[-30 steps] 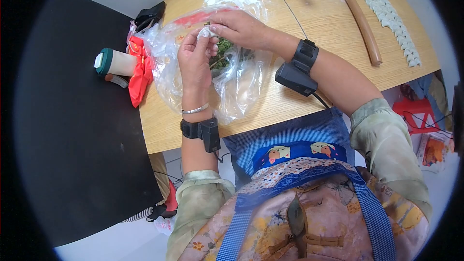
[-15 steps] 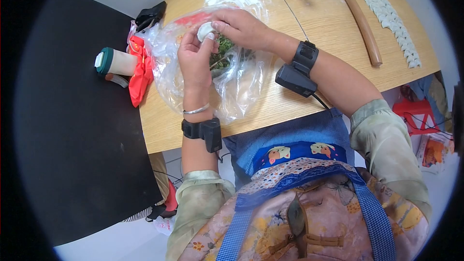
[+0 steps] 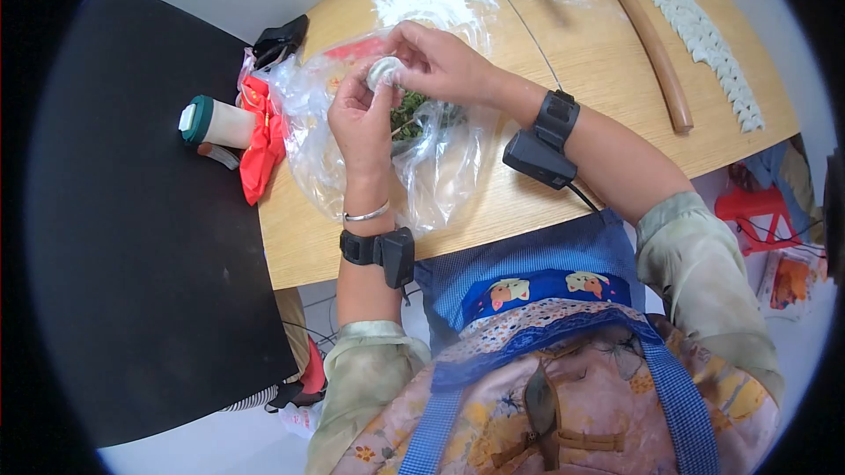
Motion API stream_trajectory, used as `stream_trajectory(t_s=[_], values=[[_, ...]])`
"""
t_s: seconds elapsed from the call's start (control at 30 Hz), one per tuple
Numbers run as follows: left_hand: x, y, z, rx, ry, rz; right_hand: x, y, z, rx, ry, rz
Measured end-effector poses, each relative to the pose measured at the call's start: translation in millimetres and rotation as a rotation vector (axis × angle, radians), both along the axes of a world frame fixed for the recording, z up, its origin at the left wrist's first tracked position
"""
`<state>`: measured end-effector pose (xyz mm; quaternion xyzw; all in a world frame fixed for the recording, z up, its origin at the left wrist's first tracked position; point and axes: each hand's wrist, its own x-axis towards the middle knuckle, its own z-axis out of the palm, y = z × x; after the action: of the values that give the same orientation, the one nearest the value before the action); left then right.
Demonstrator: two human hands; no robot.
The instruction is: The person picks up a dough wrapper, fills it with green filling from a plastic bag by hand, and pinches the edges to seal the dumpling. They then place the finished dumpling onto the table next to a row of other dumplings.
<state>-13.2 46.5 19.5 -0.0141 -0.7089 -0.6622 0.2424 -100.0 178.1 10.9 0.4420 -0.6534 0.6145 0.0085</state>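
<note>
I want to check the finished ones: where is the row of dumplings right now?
Head view, upper right: the row of dumplings lies along the wooden table's far right edge, just beyond the brown rolling pin.

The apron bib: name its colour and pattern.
The apron bib is blue with a fine check; the head view shows it.

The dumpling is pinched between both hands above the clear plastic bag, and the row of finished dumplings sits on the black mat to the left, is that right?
Not quite. The head view shows the dumpling pinched between the left hand and right hand above the clear plastic bag, but the row of finished dumplings lies on the wooden table at the far right, not on the black mat.
</note>
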Motion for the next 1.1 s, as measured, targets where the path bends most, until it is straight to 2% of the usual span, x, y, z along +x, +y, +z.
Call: stream_trajectory(t_s=[0.13,0.3,0.4,0.73,0.93,1.0,1.1], values=[[-1,-1,0,-0.005,-0.022,0.004,4,2,5,0.076,0.146,-0.036],[-1,-3,-2,-0.048,-0.026,-0.003,3,3,4,0.112,0.361,-0.190],[-1,-2,-1,-0.023,-0.043,0.013,1,2,0,0.031,0.493,-0.245],[-2,-2,-4,-0.004,-0.036,0.019,2,2,0,0.019,0.450,-0.309],[-2,-3,-6,-0.037,-0.083,0.020,3,6,6,0.038,0.298,-0.306],[-2,-6,-8,-0.015,-0.069,0.018,-2,4,5,-0.042,0.355,-0.336],[-1,-5,-7,-0.097,-0.106,0.132,-1,11,16,-0.116,0.348,-0.368]])
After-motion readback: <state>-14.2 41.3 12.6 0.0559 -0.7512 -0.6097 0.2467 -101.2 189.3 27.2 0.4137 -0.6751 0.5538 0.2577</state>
